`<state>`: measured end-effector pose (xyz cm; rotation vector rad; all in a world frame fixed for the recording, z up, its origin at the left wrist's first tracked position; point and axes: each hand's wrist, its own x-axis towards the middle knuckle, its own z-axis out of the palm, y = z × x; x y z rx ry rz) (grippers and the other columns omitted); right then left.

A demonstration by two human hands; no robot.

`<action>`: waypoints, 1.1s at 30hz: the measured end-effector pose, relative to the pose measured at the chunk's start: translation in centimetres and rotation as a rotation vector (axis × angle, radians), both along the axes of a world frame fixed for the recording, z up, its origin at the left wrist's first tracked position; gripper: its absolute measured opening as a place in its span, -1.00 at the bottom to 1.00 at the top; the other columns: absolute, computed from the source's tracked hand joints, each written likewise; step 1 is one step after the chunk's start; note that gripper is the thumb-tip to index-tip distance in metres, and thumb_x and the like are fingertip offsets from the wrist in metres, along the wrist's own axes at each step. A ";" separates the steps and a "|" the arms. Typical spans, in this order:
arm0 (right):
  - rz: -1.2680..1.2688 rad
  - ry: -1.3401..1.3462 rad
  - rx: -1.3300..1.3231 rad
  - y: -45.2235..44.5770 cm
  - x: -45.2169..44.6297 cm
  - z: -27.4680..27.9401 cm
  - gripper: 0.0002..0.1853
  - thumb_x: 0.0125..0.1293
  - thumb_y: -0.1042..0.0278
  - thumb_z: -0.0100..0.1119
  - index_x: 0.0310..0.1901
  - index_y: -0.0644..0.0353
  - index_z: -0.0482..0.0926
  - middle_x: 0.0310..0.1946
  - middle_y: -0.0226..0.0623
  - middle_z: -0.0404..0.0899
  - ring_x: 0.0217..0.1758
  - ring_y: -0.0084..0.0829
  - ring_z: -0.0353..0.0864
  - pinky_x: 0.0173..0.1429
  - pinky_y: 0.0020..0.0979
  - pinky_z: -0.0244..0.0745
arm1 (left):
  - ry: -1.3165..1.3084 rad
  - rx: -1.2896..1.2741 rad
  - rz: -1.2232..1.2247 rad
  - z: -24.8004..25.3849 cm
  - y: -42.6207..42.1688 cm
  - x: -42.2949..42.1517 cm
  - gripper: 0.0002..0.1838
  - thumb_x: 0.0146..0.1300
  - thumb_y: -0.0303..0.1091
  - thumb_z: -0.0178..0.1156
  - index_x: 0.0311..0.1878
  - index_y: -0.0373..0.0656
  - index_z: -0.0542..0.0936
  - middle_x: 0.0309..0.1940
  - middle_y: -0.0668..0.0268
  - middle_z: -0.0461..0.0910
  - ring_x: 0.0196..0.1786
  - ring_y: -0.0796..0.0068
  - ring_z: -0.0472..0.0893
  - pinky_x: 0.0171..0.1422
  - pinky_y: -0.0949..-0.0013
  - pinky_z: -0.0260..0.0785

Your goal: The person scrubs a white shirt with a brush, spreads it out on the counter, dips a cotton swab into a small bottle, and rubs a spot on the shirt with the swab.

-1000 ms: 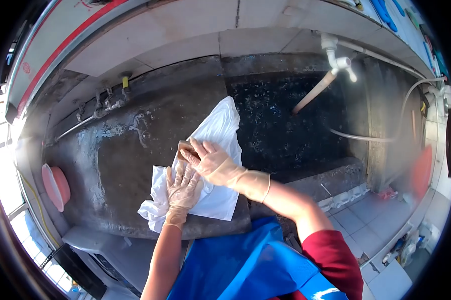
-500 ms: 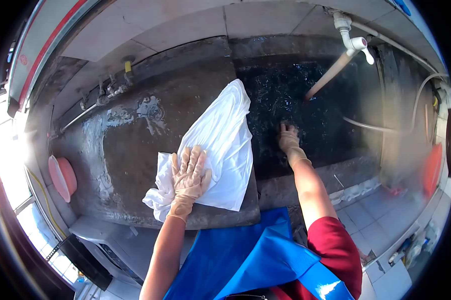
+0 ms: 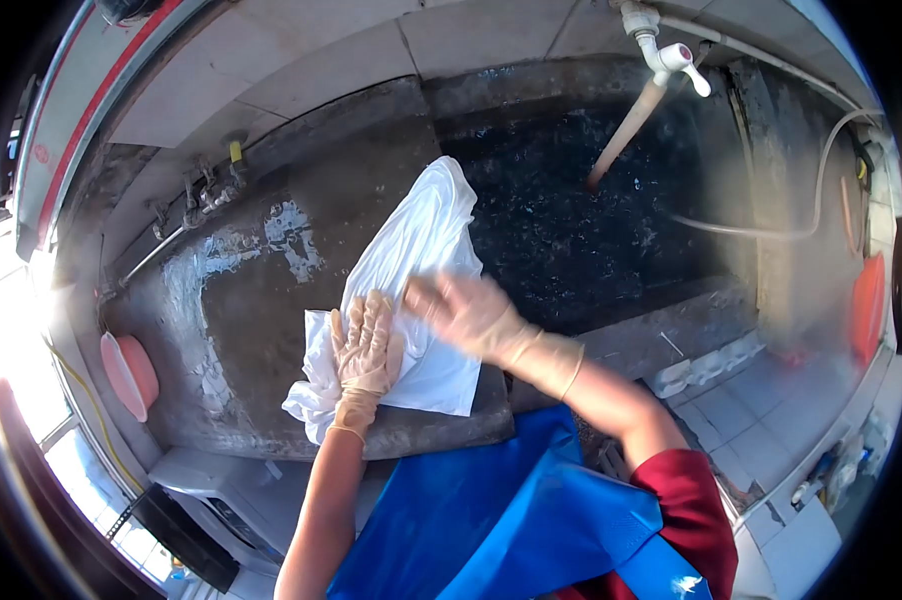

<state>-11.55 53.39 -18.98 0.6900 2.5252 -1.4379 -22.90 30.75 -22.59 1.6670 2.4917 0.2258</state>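
Observation:
A white cloth (image 3: 433,230) is spread on the dark stone slab (image 3: 261,350), bunched at its lower left end. My left hand (image 3: 367,350), in a thin translucent glove, lies flat on the cloth with its fingers apart. Over the cloth's right part is my right hand (image 3: 461,312), gloved too and smeared by motion. Its fingers point left, and whether it holds anything cannot be made out. Dark water (image 3: 571,220) fills the basin to the right of the cloth.
A white tap (image 3: 671,62) with a pale hose (image 3: 626,135) hangs over the basin. Metal valves (image 3: 209,195) line the back left wall. A pink basin (image 3: 131,377) stands at the left edge. A blue apron (image 3: 471,500) covers my front.
The right hand first left the cloth, where a brown block was under its fingers, and reached into the basin's water. Now it is back over the cloth. The left hand has stayed flat.

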 end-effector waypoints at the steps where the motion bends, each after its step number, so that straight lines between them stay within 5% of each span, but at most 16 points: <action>1: -0.156 0.065 -0.043 3.1 -0.8 -0.1 -0.42 0.49 -0.28 0.04 -0.09 0.19 0.62 -0.24 0.06 0.68 -0.15 0.06 0.71 -0.07 -0.05 0.60 | -0.024 -0.040 0.029 0.6 0.4 0.2 -0.29 0.33 -0.14 0.21 0.54 0.00 0.33 0.57 0.27 0.28 0.61 0.08 0.22 0.68 -0.24 -0.19; 2: -0.317 0.019 0.052 5.4 -1.6 -0.5 -0.39 0.47 -0.29 0.06 -0.02 0.23 0.63 -0.33 0.00 0.68 -0.22 0.02 0.71 -0.08 -0.03 0.60 | -0.052 -0.083 0.065 1.0 0.5 0.4 -0.31 0.35 -0.14 0.19 0.54 0.01 0.33 0.57 0.27 0.29 0.60 0.08 0.24 0.68 -0.23 -0.19; 4: -0.228 0.319 0.922 6.5 -2.3 -0.7 -0.34 0.46 -0.30 0.09 0.06 0.29 0.63 -0.39 -0.07 0.69 -0.28 -0.08 0.71 -0.09 -0.06 0.61 | -0.062 -0.095 0.081 0.8 0.3 0.6 -0.32 0.36 -0.12 0.18 0.53 0.00 0.34 0.56 0.28 0.31 0.58 0.08 0.26 0.67 -0.23 -0.19; 6: -0.513 -0.101 -0.525 4.0 -2.6 4.3 -0.36 0.52 -0.32 -0.04 0.03 0.20 0.64 -0.24 0.13 0.68 -0.06 0.00 0.72 0.03 0.00 0.55 | -0.047 -0.055 0.059 0.6 0.3 0.3 -0.32 0.35 -0.13 0.18 0.53 -0.01 0.35 0.55 0.29 0.32 0.57 0.07 0.28 0.67 -0.23 -0.20; 9: -0.034 0.127 0.007 -0.8 -1.1 -1.7 -0.24 0.47 -0.46 -0.12 -0.02 0.24 0.64 -0.21 0.04 0.71 -0.04 0.08 0.71 0.12 -0.06 0.56 | -0.011 -0.063 0.037 0.3 0.1 0.2 -0.32 0.36 -0.13 0.17 0.53 0.00 0.34 0.55 0.29 0.31 0.59 0.09 0.25 0.68 -0.23 -0.21; 10: 0.071 0.008 -0.072 2.6 -2.1 0.5 -0.20 0.44 -0.50 -0.10 -0.06 0.26 0.65 -0.21 0.03 0.71 -0.04 0.11 0.70 0.14 -0.06 0.57 | -0.010 -0.060 0.034 0.2 0.2 0.2 -0.32 0.36 -0.13 0.17 0.53 0.00 0.34 0.55 0.29 0.31 0.59 0.09 0.25 0.68 -0.23 -0.21; 12: -0.344 0.000 -0.082 7.1 -3.3 1.0 -0.25 0.46 -0.41 -0.04 -0.15 0.32 0.67 -0.32 0.04 0.72 -0.12 0.08 0.73 -0.01 -0.05 0.62 | -0.029 -0.079 0.054 0.5 0.2 0.3 -0.33 0.36 -0.14 0.17 0.53 -0.02 0.34 0.56 0.30 0.29 0.60 0.10 0.23 0.68 -0.22 -0.22; 13: -0.423 0.021 -0.049 9.4 -3.3 -0.9 -0.44 0.47 -0.18 0.06 0.08 0.24 0.62 -0.17 0.03 0.71 -0.08 0.08 0.71 0.03 -0.06 0.61 | -0.052 -0.068 0.058 0.9 0.5 0.4 -0.33 0.35 -0.14 0.17 0.52 -0.04 0.35 0.56 0.29 0.30 0.61 0.11 0.22 0.68 -0.22 -0.23; 14: -0.147 0.060 0.679 11.3 -2.0 -6.2 -0.45 0.46 -0.05 0.12 0.36 0.03 0.44 0.12 0.08 0.59 0.08 0.04 0.62 0.19 -0.04 0.55 | -0.050 -0.067 0.063 0.9 0.3 0.5 -0.33 0.35 -0.14 0.17 0.52 -0.04 0.35 0.56 0.29 0.30 0.61 0.11 0.22 0.68 -0.22 -0.23; 15: -0.155 -0.128 0.631 12.3 -1.1 -5.5 -0.46 0.43 0.13 0.08 0.42 -0.07 0.32 0.35 -0.06 0.40 0.23 0.13 0.50 0.24 0.02 0.53 | -0.036 -0.054 0.059 0.8 0.2 0.5 -0.34 0.35 -0.14 0.17 0.51 -0.05 0.37 0.55 0.28 0.31 0.60 0.10 0.23 0.68 -0.22 -0.21; 18: -0.268 -0.187 0.511 13.9 3.3 -13.2 -0.39 0.45 0.05 0.11 0.45 0.08 0.29 0.33 -0.04 0.39 0.23 0.04 0.51 0.21 -0.05 0.57 | -0.045 -0.026 0.068 1.2 0.6 0.6 -0.34 0.33 -0.16 0.19 0.49 -0.06 0.39 0.53 0.26 0.34 0.59 0.10 0.24 0.67 -0.22 -0.19; 20: -0.804 -0.197 -0.356 11.9 4.1 -7.3 -0.29 0.44 -0.12 0.17 0.44 0.15 0.28 0.28 -0.05 0.41 0.15 -0.10 0.59 0.11 -0.13 0.63 | -0.054 -0.009 0.099 1.6 0.9 0.6 -0.34 0.33 -0.16 0.20 0.49 -0.06 0.39 0.51 0.25 0.35 0.58 0.10 0.25 0.67 -0.21 -0.17; 23: -1.091 0.185 -0.639 8.1 2.1 -3.3 -0.23 0.40 -0.28 0.20 0.40 0.16 0.35 0.15 -0.15 0.49 0.14 -0.24 0.59 0.09 -0.17 0.64 | -0.114 0.094 0.092 1.6 0.6 0.7 -0.37 0.31 -0.18 0.23 0.44 -0.09 0.43 0.47 0.21 0.40 0.57 0.12 0.27 0.67 -0.20 -0.14; 28: -0.808 0.254 -0.995 7.2 -5.7 -0.1 -0.42 0.40 -0.29 0.21 0.07 0.13 0.55 -0.07 -0.31 0.59 0.07 -0.33 0.62 0.16 -0.17 0.59 | -0.167 0.091 0.100 1.8 0.2 0.5 -0.35 0.31 -0.15 0.25 0.45 -0.07 0.41 0.51 0.21 0.35 0.60 0.08 0.22 0.68 -0.21 -0.19; 30: -0.381 0.202 -0.142 7.7 -7.7 -4.7 -0.62 0.44 0.14 0.17 0.19 0.13 0.55 0.12 -0.04 0.61 0.23 -0.14 0.63 0.29 -0.22 0.52 | -0.175 0.015 0.217 3.0 -1.0 1.5 -0.36 0.30 -0.17 0.27 0.43 -0.13 0.42 0.55 0.15 0.28 0.61 0.02 0.17 0.69 -0.21 -0.21; 33: 0.112 -0.126 0.686 5.8 -6.4 -2.3 -0.47 0.33 0.47 0.12 0.35 0.08 0.42 0.33 -0.09 0.50 0.37 -0.05 0.49 0.37 -0.11 0.43 | -0.177 0.002 0.309 4.3 -4.0 3.9 -0.32 0.28 -0.11 0.31 0.43 -0.15 0.42 0.56 0.16 0.26 0.63 0.01 0.14 0.70 -0.19 -0.24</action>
